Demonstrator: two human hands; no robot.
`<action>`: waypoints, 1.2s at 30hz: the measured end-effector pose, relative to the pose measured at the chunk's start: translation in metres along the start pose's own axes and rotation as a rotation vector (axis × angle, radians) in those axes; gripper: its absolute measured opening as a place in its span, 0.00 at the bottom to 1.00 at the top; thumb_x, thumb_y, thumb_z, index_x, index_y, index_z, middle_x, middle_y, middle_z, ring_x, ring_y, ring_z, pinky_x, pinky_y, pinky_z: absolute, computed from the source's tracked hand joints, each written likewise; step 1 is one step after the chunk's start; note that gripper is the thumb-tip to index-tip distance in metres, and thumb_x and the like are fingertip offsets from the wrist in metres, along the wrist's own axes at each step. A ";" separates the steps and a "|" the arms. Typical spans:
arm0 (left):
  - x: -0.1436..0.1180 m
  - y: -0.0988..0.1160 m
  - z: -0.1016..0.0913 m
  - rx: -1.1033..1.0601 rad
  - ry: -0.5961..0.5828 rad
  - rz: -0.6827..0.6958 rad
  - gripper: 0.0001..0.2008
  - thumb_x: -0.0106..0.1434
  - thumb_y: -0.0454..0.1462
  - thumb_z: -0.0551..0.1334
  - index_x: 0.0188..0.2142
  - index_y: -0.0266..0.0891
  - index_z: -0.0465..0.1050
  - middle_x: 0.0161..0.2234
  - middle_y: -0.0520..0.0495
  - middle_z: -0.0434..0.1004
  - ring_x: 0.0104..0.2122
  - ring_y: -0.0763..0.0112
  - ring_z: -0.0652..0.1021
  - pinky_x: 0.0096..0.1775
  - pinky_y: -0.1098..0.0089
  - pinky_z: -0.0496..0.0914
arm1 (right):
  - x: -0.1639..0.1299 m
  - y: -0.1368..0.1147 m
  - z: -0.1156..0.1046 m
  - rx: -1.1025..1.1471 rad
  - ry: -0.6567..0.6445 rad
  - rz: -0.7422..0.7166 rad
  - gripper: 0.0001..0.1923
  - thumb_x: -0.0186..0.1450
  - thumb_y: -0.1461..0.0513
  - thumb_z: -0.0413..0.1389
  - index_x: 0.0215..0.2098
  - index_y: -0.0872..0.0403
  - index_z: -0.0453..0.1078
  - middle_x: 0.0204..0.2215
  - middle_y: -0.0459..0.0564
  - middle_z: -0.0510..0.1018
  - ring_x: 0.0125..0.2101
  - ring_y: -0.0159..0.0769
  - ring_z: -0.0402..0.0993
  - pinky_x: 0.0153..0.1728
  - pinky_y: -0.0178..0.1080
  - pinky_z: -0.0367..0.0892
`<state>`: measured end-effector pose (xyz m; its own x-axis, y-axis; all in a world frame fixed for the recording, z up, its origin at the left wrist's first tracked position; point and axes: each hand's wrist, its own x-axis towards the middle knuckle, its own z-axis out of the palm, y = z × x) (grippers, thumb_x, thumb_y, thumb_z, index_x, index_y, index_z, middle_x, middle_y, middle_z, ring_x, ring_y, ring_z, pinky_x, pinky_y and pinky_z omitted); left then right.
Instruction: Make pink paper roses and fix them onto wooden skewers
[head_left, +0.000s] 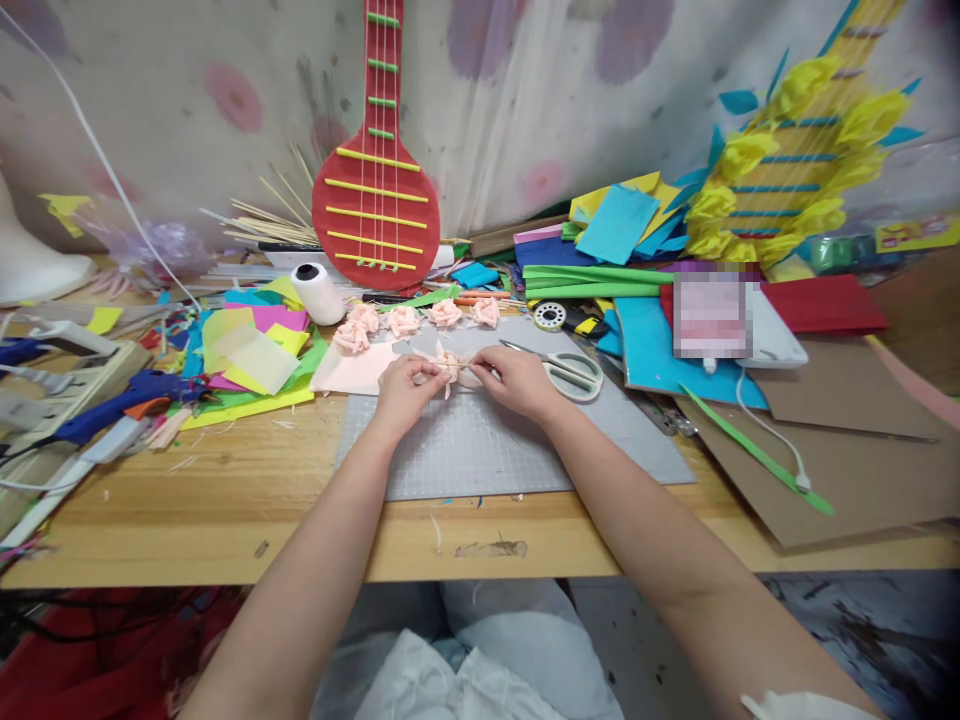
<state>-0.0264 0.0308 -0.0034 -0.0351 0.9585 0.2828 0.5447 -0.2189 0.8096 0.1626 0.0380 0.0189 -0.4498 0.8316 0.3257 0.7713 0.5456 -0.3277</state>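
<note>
White cloth (465, 670) lay over the person's lap at the bottom of the view, below the front edge of the wooden desk (247, 500). Both forearms reached forward over a grey cutting mat (487, 450). At its far end the left hand (405, 385) and the right hand (514, 380) met, each pinching one side of a small pale pink foam flower (448, 362) held just above the mat; the fingers of both were closed on it. Just beyond the flower lay a pale pink sheet (352, 370), and behind that sat a row of four finished pink roses (420, 320). Scissors with pale handles (566, 372) rested on the mat just right of the right hand. A white spool of thread (317, 292) stood left of the roses, beside a spread of coloured foam sheets (251, 355). A blue glue gun (120, 400) lay at the desk's left edge. A red craft guitar (376, 190) leaned upright against the curtain behind, and a second one trimmed with yellow flowers (780, 170) leaned at the right, above stacked sheets and brown cardboard (847, 460).
</note>
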 end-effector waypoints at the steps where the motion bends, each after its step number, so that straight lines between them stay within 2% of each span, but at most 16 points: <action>1: 0.000 0.000 0.000 -0.010 0.004 -0.009 0.08 0.48 0.43 0.64 0.24 0.41 0.73 0.31 0.50 0.72 0.36 0.69 0.72 0.43 0.67 0.63 | 0.000 0.001 0.000 0.008 0.001 0.012 0.12 0.64 0.58 0.45 0.34 0.53 0.68 0.32 0.48 0.75 0.30 0.31 0.67 0.29 0.33 0.53; 5: -0.001 0.000 0.000 -0.044 0.014 -0.048 0.09 0.48 0.43 0.64 0.24 0.41 0.73 0.30 0.50 0.73 0.34 0.70 0.72 0.41 0.68 0.64 | 0.000 0.002 0.001 0.029 -0.004 0.040 0.13 0.63 0.56 0.46 0.32 0.53 0.69 0.29 0.47 0.75 0.27 0.30 0.65 0.28 0.33 0.51; 12: -0.001 -0.001 0.001 -0.049 0.028 -0.041 0.08 0.48 0.42 0.64 0.27 0.41 0.71 0.31 0.51 0.73 0.34 0.70 0.72 0.40 0.67 0.64 | -0.001 0.001 0.002 0.044 -0.037 -0.001 0.14 0.63 0.57 0.45 0.33 0.52 0.71 0.28 0.46 0.76 0.26 0.29 0.66 0.27 0.32 0.52; 15: -0.003 0.003 0.000 -0.003 0.074 0.025 0.07 0.48 0.38 0.64 0.29 0.41 0.70 0.31 0.52 0.72 0.36 0.69 0.71 0.42 0.66 0.63 | -0.001 -0.001 0.002 0.037 -0.046 0.000 0.15 0.63 0.57 0.45 0.34 0.52 0.72 0.28 0.47 0.76 0.26 0.29 0.66 0.27 0.32 0.51; 20: -0.006 0.013 -0.002 0.112 0.097 0.149 0.02 0.50 0.34 0.63 0.25 0.43 0.71 0.35 0.50 0.70 0.41 0.67 0.69 0.47 0.62 0.60 | -0.001 -0.003 0.002 0.030 -0.055 0.010 0.15 0.63 0.56 0.45 0.33 0.52 0.72 0.27 0.47 0.76 0.26 0.30 0.67 0.27 0.33 0.51; 30: -0.005 0.009 -0.004 0.183 0.060 0.146 0.04 0.50 0.39 0.64 0.27 0.43 0.73 0.35 0.50 0.70 0.42 0.65 0.68 0.47 0.62 0.59 | -0.002 -0.003 0.003 0.053 -0.064 0.022 0.18 0.64 0.55 0.43 0.30 0.53 0.72 0.23 0.46 0.75 0.22 0.28 0.65 0.25 0.32 0.50; 36: -0.004 0.005 -0.004 0.214 0.056 0.157 0.05 0.53 0.40 0.61 0.27 0.42 0.72 0.35 0.49 0.71 0.42 0.65 0.68 0.46 0.62 0.58 | -0.003 -0.004 0.005 0.127 -0.060 0.034 0.15 0.64 0.56 0.44 0.36 0.52 0.71 0.25 0.46 0.75 0.23 0.28 0.65 0.27 0.31 0.52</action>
<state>-0.0267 0.0249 0.0011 0.0206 0.9030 0.4291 0.7114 -0.3148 0.6283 0.1583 0.0336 0.0153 -0.4530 0.8527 0.2602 0.7255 0.5222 -0.4484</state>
